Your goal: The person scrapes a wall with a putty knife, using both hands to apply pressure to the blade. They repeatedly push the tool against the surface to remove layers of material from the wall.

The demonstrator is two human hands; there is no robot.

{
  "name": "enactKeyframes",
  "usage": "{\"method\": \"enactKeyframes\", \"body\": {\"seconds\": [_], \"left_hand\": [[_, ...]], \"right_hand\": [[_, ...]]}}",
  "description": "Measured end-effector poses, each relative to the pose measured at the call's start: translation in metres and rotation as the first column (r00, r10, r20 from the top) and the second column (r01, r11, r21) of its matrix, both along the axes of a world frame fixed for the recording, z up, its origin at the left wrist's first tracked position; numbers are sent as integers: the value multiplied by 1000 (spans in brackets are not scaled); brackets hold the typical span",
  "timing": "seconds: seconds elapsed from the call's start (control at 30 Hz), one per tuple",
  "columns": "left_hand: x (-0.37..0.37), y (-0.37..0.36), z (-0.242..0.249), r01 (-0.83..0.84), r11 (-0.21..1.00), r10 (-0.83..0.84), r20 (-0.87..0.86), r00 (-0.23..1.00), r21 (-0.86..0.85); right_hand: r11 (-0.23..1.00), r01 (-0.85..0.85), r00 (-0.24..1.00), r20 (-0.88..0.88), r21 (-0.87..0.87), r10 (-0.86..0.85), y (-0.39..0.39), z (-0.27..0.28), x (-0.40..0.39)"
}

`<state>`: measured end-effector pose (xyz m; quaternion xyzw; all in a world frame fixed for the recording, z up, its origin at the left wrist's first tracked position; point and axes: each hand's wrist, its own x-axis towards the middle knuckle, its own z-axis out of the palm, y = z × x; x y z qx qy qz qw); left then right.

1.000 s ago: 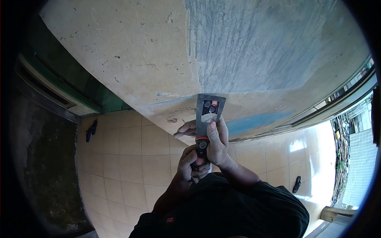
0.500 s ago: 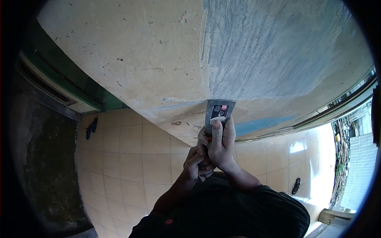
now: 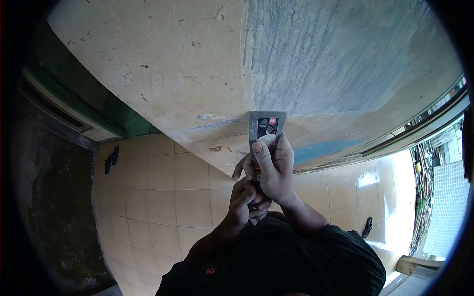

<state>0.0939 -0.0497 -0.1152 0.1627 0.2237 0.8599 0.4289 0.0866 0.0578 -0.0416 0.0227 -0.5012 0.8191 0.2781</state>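
Observation:
A putty knife [image 3: 254, 129] with a wide grey blade and a dark label points up the wall, its front edge at or near the surface. My right hand [image 3: 275, 170], dusty with pale powder, is closed round it, the thumb lying along the blade. Below, my left hand [image 3: 242, 203] wraps round the dark handle. Just beyond the blade lies a scraped grey-blue patch [image 3: 316, 59] on the cream wall [image 3: 163, 54]. A smaller blue strip [image 3: 326, 149] shows to the right of my right hand.
Beige floor tiles [image 3: 148, 202] surround me. Dark sandals [image 3: 112, 160] lie at the left, and another sandal [image 3: 367, 227] at the right. A green door frame [image 3: 103, 106] stands at the left. Piled sticks [image 3: 422, 192] lie at the far right.
In view, the putty knife and my right hand have shifted slightly up and left. The wall has shifted a little left with the camera. Both hands keep their hold.

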Motion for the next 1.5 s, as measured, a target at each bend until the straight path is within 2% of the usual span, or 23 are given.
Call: {"method": "enactKeyframes", "body": {"seconds": [0.03, 0.1, 0.17, 0.23, 0.33, 0.43, 0.5, 0.6, 0.73, 0.87, 1.03, 1.1, 1.17, 1.3, 1.37, 1.4, 1.43, 1.5], "left_hand": [[4, 0, 1, 1, 1000, -1, -5, 1000, 5], [9, 1, 5, -36, 992, 37, 2, 999, -121], [6, 3, 1, -37, 993, 41, 33, 999, -109], [2, 4, -5, 26, 999, -22, 89, 996, -34], [6, 0, -3, 45, 999, -44, 49, 998, -26], [1, 3, -2, 40, 998, -41, -16, 999, -42], [1, 5, -2, 25, 999, -26, -34, 999, -42], [3, 5, 5, 19, 997, -24, -66, 998, -78], [5, 0, 0, 5, 992, -16, -86, 996, -124], [3, 5, 6, -35, 992, 27, -66, 997, -122], [7, -2, 6, -45, 981, 28, -91, 995, -188], [5, 1, 6, -66, 978, 50, -87, 995, -198], [2, 5, 8, -92, 983, 78, -93, 993, -162], [8, 3, 7, -19, 989, 9, -68, 998, -150], [8, 2, 4, -50, 976, 34, -82, 996, -212], [5, 6, 2, -74, 986, 56, -122, 991, -148], [3, 8, 1, -80, 985, 62, -119, 991, -154], [1, 8, 3, -40, 990, 33, -52, 998, -136]], "right_hand": [[1000, 1, 1000, -5, 5, -1, 0, -3, 2], [999, -17, 997, 72, -51, 21, 1, -7, 5], [998, -44, 995, 86, -34, 47, 5, -2, 3], [997, -71, 992, 106, -29, 73, 7, 0, 4], [999, -43, 993, 110, 13, 41, 3, 0, 7], [998, 60, 994, 90, 24, -62, 0, -3, 5], [989, 59, 996, 63, 132, -68, 2, 4, 3], [996, 44, 994, 97, 78, -52, 0, 12, 5], [994, 95, 982, 160, 62, -103, -5, -7, 8], [990, 98, 991, 80, 104, -107, -4, -1, 1], [999, 44, 988, 146, 3, -43, -5, -5, 6], [997, 64, 989, 131, 42, -69, -4, -6, 0], [985, 85, 993, 73, 151, -97, -2, 0, -3], [986, 64, 993, 92, 155, -79, 1, 2, 7], [999, 51, 981, 186, 19, -54, -1, -5, 7], [997, 54, 985, 158, 63, -63, 0, -3, 5], [997, 47, 985, 162, 58, -56, 2, 0, 3], [996, 6, 991, 134, 91, -18, 4, 8, 3]]}}
